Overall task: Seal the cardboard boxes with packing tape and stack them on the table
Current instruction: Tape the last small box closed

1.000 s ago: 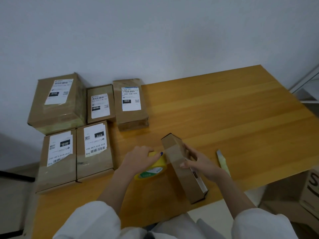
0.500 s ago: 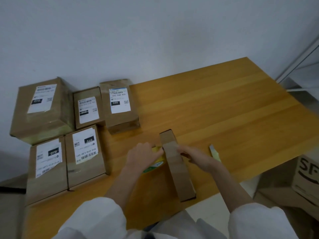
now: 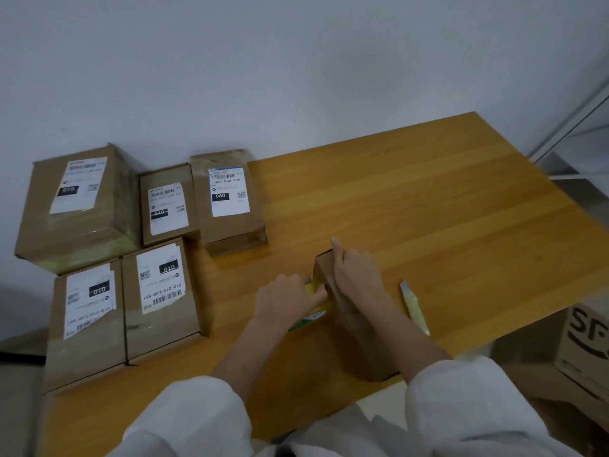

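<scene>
A long narrow cardboard box (image 3: pixel 357 334) lies on the wooden table (image 3: pixel 428 209) near its front edge. My right hand (image 3: pixel 357 273) lies flat on the far end of the box's top, fingers stretched toward the far edge. My left hand (image 3: pixel 285 298) grips a yellow roll of packing tape (image 3: pixel 313 311) pressed against the box's left side; the hand hides most of the roll. Several sealed, labelled boxes sit at the table's left, among them a tall one (image 3: pixel 79 209) and a flat one (image 3: pixel 161 301).
A yellow utility knife (image 3: pixel 414 306) lies on the table just right of the narrow box. A cardboard carton with black lettering (image 3: pixel 583 344) stands on the floor at the right. A white wall runs behind the table.
My right hand has slid from the box's right side up onto its top, toward the far end. My left hand stays on the tape roll. The camera has shifted slightly.
</scene>
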